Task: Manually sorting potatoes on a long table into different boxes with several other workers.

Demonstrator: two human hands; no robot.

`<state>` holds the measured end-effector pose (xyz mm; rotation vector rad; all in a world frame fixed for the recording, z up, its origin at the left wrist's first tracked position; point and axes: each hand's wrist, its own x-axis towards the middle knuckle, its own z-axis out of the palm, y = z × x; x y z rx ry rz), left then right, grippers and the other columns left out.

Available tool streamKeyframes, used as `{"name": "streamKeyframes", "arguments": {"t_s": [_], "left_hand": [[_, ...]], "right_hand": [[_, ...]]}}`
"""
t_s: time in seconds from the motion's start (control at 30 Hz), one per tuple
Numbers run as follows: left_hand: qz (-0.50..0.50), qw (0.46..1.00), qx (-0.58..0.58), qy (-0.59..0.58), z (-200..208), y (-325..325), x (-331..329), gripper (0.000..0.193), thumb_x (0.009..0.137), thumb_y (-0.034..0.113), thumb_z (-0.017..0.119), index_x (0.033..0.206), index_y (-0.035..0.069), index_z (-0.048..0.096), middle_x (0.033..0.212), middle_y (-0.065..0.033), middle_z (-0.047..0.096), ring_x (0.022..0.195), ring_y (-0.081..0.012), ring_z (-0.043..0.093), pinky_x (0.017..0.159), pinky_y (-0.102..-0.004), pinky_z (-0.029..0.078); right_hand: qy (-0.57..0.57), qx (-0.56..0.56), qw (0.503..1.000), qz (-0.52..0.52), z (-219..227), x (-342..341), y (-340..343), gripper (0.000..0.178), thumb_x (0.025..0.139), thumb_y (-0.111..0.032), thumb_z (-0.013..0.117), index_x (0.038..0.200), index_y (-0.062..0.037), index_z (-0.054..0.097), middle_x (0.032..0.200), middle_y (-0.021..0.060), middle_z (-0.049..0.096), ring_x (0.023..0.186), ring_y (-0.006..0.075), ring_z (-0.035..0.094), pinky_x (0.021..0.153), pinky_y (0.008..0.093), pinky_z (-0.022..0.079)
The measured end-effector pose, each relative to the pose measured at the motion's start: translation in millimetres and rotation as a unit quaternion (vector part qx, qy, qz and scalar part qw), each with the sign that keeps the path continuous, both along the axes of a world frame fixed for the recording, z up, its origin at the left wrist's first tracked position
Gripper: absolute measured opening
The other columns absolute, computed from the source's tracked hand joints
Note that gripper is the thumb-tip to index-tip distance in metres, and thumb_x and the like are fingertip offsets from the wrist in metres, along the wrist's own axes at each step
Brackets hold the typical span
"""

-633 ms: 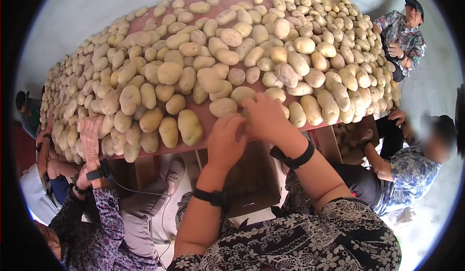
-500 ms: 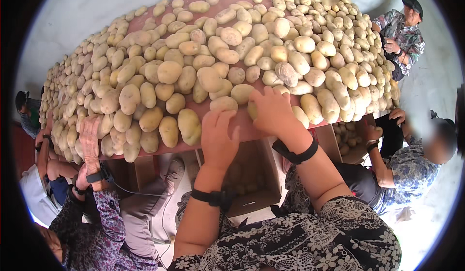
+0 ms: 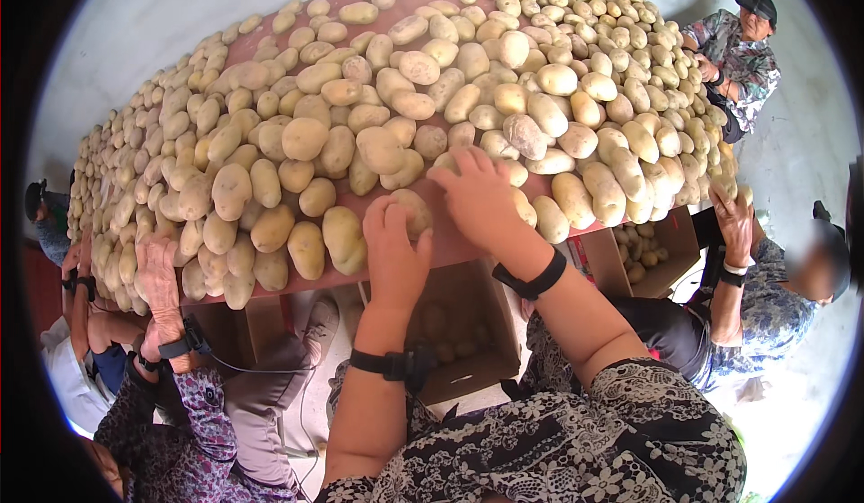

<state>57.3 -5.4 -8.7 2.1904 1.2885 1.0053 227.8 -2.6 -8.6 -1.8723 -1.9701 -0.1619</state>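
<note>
Many pale yellow-brown potatoes lie heaped over a reddish table. At the table's near side my left hand is curled round a potato, its thumb at the right of it. My right hand reaches farther in, a little to the right, with bent fingers over another potato that they largely hide. Dark bands sit on both my wrists. Close to my left hand lies a larger potato, not touched by it.
Open boxes with potatoes, one below my hands and one to the right, stand under the table. Co-workers' hands rest at the table's edge on the left and right. Another person stands at the far right.
My right hand has moved left and away from me, onto a potato farther in. The potato at my left hand has come nearer to me. The right co-worker's hand has risen to the heap.
</note>
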Motion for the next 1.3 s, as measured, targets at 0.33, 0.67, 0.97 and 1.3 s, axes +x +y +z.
{"name": "streamKeyframes", "arguments": {"t_s": [0.33, 0.67, 0.97, 1.3], "left_hand": [[-0.064, 0.994, -0.056, -0.074, -7, -4, 6, 0.042, 0.069, -0.004, 0.079, 0.103, 0.004, 0.055, 0.117, -0.0147, 0.055, 0.109, -0.0331, 0.057, 0.087, -0.0394, 0.053], [-0.077, 0.994, -0.072, -0.039, 2, -6, 2, 0.056, 0.069, 0.003, 0.082, 0.119, 0.008, 0.057, 0.125, -0.0150, 0.055, 0.119, -0.0385, 0.053, 0.099, -0.0458, 0.047], [-0.074, 0.996, -0.048, -0.033, -2, -6, 0, 0.052, 0.071, 0.001, 0.080, 0.118, 0.006, 0.060, 0.124, -0.0120, 0.056, 0.115, -0.0320, 0.057, 0.094, -0.0399, 0.051], [-0.084, 0.994, -0.056, -0.033, 1, -6, -5, 0.052, 0.072, 0.001, 0.079, 0.120, 0.006, 0.060, 0.125, -0.0132, 0.057, 0.117, -0.0329, 0.057, 0.099, -0.0402, 0.049]], "right_hand": [[0.013, 0.026, 0.999, 0.014, 8, 13, -7, 0.024, 0.082, -0.019, 0.072, 0.106, -0.0135, 0.069, 0.130, 0.0138, 0.058, 0.128, 0.0352, 0.052, 0.100, 0.0535, 0.043], [-0.069, -0.410, 0.899, -0.139, 74, 86, -41, 0.028, 0.083, -0.016, 0.072, 0.110, -0.0099, 0.069, 0.109, 0.0121, 0.068, 0.108, 0.0324, 0.065, 0.085, 0.0465, 0.054], [-0.102, -0.354, 0.920, -0.135, 54, 74, -56, 0.036, 0.082, -0.011, 0.073, 0.116, -0.0073, 0.065, 0.114, 0.0134, 0.067, 0.111, 0.0326, 0.066, 0.090, 0.0435, 0.056], [-0.014, -0.284, 0.943, -0.171, 56, 88, -46, 0.044, 0.080, -0.013, 0.075, 0.121, -0.0064, 0.059, 0.123, 0.0193, 0.062, 0.115, 0.0374, 0.062, 0.094, 0.0456, 0.055]]}}
